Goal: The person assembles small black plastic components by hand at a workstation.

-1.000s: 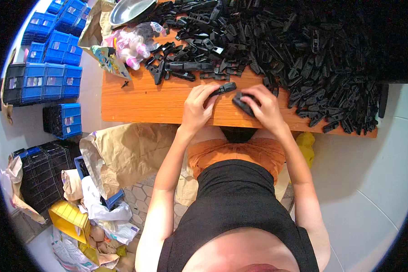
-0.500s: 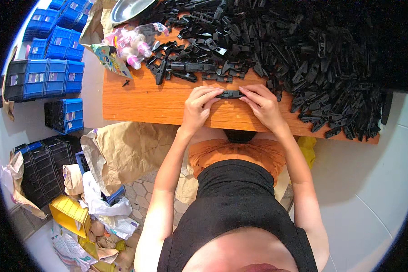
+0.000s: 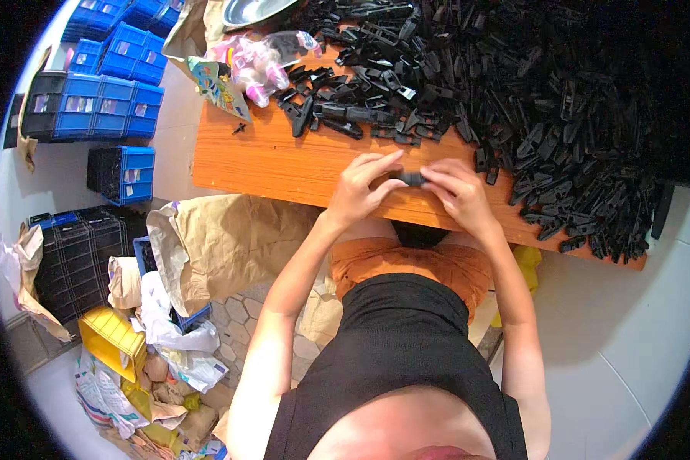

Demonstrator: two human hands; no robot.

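Observation:
A small black plastic clip-like piece [image 3: 412,179] is between my hands, just above the front part of the wooden table. My right hand [image 3: 461,193] pinches its right end between thumb and fingers, slightly blurred by motion. Beside the left end, my left hand [image 3: 360,188] has its index finger and thumb apart. The thumb tip lies close to the piece; whether it touches is hard to see. Beyond my hands, a large heap of similar black plastic parts [image 3: 544,130] covers the back and right of the table.
The orange-brown wooden table [image 3: 268,165] ends just in front of my body. A pink-and-white plastic bag [image 3: 257,69] and a metal bowl [image 3: 253,9] lie at its back left. Blue crates [image 3: 100,103], a brown paper sack [image 3: 222,238] and a yellow crate [image 3: 111,341] stand on the left.
My left index finger has lifted off the black piece, which both hands gripped before. Hands and piece are nearer the table's front edge. The whole view has shifted slightly.

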